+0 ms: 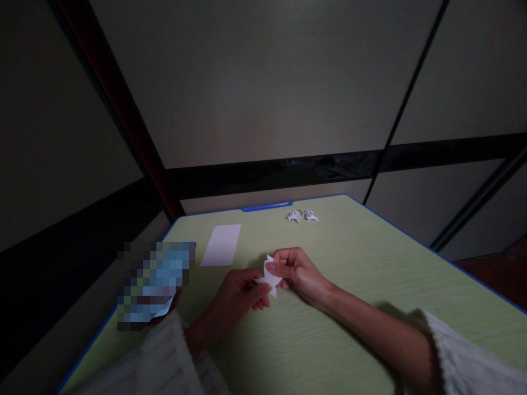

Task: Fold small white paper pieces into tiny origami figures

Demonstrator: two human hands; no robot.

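Observation:
Both of my hands hold a small white folded paper piece (269, 278) just above the light green table (354, 285). My left hand (236, 299) pinches its lower left edge with fingers closed. My right hand (294, 270) grips the top of the paper between thumb and fingers. The folded piece has pointed corners sticking out below and above my fingers.
A flat white paper sheet (221, 244) lies on the table beyond my left hand. Two small folded paper figures (302, 215) sit near the far edge. A blurred blue object (154, 285) rests at the table's left edge. Dark wall panels stand behind the table.

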